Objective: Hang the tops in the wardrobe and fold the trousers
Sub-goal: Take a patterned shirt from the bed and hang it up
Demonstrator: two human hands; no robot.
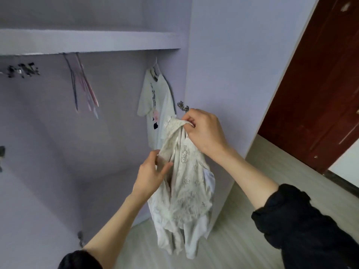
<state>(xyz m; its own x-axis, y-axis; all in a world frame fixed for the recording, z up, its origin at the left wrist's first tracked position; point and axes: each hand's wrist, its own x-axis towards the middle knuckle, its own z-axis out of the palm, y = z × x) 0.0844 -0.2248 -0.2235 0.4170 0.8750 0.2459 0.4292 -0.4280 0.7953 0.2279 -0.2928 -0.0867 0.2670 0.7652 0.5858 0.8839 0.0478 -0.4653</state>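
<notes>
Wardrobe, pale lilac painted board with open front [58,133], fills the left of my head view; its shelf [87,40] runs across the top. Under the shelf hangs a white short-sleeved T-shirt with dark print [155,105] on a hanger, hard against the right side panel. Bare thin wire hangers, pink and grey [85,84], hang further left, well apart from it.

Task garment now: a cream printed soft cotton top [186,191], held in the air in front of the wardrobe opening, just below and right of the hung T-shirt. Long axis near vertical, slightly tilted, upper end toward the wardrobe's right panel, hem down over the floor. It's bunched, so I can't tell front from back.

My right hand [206,131] pinches the top edge, fingers curled round the fabric. My left hand [151,175] is lower, thumb and fingers closing on a fold at the side.

Handling, my guess: light, limp, no stiffness, not fragile, drapes and twists freely. Best hold is the neckline or shoulder seams, spread with both hands so a hanger can slip in.
</notes>
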